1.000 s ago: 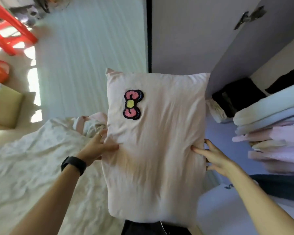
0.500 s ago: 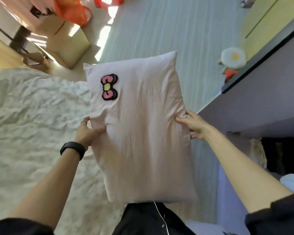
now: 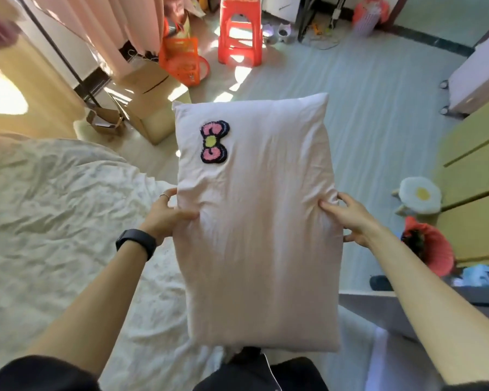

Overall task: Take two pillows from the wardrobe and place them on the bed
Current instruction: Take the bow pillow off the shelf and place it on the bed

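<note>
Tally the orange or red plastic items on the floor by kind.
Tall orange plastic stool: 1
Orange plastic mesh basket: 1
Red plastic bin beside the yellow cabinet: 1
Total: 3

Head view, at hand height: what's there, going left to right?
Bed → left hand → pillow → right hand → red basket
</note>
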`<state>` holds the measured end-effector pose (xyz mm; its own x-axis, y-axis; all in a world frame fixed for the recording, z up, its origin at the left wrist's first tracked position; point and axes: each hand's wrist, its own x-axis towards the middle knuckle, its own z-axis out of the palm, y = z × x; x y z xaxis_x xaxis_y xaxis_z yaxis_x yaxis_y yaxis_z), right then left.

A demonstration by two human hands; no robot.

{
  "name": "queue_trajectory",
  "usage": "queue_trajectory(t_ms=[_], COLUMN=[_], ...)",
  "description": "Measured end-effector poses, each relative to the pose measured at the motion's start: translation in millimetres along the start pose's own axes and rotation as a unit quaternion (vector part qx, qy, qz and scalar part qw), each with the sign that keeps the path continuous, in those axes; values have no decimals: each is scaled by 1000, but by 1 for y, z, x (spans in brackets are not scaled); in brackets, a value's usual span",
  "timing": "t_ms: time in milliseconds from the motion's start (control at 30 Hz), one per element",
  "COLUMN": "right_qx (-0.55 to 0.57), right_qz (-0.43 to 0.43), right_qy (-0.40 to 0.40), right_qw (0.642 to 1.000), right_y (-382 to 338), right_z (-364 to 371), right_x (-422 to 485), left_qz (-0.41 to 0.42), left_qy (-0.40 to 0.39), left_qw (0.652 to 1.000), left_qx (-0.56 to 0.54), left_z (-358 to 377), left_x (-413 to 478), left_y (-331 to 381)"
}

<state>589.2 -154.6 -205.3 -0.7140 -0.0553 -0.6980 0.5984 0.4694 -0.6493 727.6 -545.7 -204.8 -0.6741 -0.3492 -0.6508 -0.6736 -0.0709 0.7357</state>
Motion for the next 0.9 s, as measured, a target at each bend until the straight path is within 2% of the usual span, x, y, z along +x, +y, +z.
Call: queue_trajectory(t_ms=[133, 333, 567, 700, 900], right_qx=[-28, -58, -106, -141, -208], right_qz=[-7, -22, -24, -44, -58], right_qy=[-26, -85, -157, -200, -246], right_qw=[999, 994, 982, 969, 945], right_y=[-50, -119, -214, -281, -380], right_z=[-5, 2, 11, 14, 5], right_x=[46, 123, 263, 339, 408], left_qz=[-6, -21, -51, -73, -109], left_qy=[-6, 42, 141, 225, 290], left_qw=[1000, 997, 981, 960, 926], left_qx=[-24, -58, -124, -153, -213], left_z=[-12, -11, 15, 53, 85], left_x=[20, 55, 139, 189, 228], left_y=[26, 58, 111, 145, 196])
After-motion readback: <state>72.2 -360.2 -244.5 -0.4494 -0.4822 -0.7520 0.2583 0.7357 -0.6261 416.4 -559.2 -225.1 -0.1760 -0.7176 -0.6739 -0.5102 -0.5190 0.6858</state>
